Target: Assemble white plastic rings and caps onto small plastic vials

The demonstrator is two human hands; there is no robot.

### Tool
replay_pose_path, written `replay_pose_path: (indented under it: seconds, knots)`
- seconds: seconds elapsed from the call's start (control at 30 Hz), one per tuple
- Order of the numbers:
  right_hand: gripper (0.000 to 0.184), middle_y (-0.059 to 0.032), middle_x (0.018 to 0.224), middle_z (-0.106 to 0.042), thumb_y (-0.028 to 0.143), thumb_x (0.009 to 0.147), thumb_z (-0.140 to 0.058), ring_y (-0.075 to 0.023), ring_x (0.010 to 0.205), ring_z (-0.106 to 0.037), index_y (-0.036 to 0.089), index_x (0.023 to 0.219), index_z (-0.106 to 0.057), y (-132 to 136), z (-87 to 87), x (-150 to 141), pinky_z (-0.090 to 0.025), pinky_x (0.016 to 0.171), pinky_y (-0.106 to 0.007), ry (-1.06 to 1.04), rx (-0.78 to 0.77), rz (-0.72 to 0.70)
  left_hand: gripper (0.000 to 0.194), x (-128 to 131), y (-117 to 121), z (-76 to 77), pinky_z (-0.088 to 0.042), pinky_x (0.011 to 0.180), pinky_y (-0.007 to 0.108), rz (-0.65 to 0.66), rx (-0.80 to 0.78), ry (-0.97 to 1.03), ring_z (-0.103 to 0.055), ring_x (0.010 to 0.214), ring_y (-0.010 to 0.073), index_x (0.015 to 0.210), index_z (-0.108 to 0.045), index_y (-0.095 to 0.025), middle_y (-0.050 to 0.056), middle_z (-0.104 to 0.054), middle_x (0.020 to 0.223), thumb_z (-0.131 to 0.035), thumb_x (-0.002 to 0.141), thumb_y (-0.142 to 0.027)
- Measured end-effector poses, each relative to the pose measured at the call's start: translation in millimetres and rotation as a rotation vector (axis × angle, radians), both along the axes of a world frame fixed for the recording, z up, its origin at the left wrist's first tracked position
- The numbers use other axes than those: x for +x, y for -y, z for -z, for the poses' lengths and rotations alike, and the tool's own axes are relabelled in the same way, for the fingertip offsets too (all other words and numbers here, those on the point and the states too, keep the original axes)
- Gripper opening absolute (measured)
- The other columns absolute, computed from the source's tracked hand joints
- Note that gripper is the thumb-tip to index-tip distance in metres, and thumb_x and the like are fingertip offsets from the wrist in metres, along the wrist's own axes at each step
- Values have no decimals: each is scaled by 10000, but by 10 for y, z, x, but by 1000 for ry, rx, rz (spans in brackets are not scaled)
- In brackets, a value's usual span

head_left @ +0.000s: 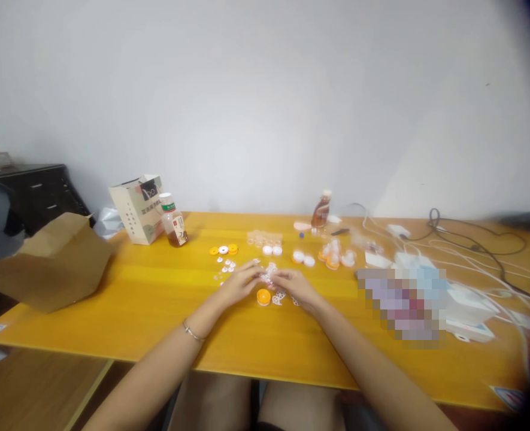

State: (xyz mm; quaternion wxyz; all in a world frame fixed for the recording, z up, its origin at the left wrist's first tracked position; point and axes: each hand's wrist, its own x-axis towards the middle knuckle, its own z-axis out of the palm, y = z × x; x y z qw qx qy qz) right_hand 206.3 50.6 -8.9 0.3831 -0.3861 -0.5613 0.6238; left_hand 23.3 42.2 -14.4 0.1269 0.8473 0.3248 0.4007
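Over the middle of the table, my left hand (242, 281) and my right hand (297, 286) are close together, fingers pinched. Between the fingertips is a small white plastic piece (269, 272); blur hides its exact shape and how it is gripped. Just below them sits an orange round cap-like part (263, 297), with several white openwork pieces (278, 297) beside it. To the left of my left hand lie small white discs (226, 267). Behind these is a row of orange and white rings (223, 250).
Clear cups (265, 239) and white round parts (303, 258) stand farther back, near orange-and-white parts (332, 256). A bottle (175, 222) and paper box (139, 209) stand left, another bottle (321, 209) at the back. Brown cardboard (53, 260) overhangs the left; cables (475, 245) cover the right.
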Motion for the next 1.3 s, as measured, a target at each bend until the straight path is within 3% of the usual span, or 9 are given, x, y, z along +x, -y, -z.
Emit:
replay_pose_path:
  seconds: [0.27,0.67,0.9,1.3]
  knots:
    - [245,-8,630,-645,360,584,-669,-105,585,-575,141,689,-645,4,-14,6,-457,641,-241,43,3,-10,203,1,-7,0,-423,800,293,6,3,0,-527,892,157,977,-576,-185,69,-562,935,-465,807,-193]
    - [228,-7,627,-644,356,597,-653,-101,575,-572,140,667,-645,25,-27,3,-449,629,-231,44,19,0,215,-7,-20,16,-446,746,271,4,-4,-23,-556,809,143,976,-595,-171,68,-598,871,-460,816,-221]
    - [293,-12,613,-635,405,574,-668,-105,561,-563,138,694,-650,17,-18,1,-454,611,-242,85,61,-14,219,1,-35,39,-449,741,273,-4,-12,-9,-559,804,145,964,-617,-186,65,-601,874,-480,807,-253]
    - [314,-10,605,-630,419,582,-662,-102,549,-558,133,709,-646,-10,34,3,-452,592,-241,74,83,-45,188,53,-45,44,-460,707,257,-6,-238,154,-568,782,141,912,-627,-159,54,-611,825,-532,766,-230]
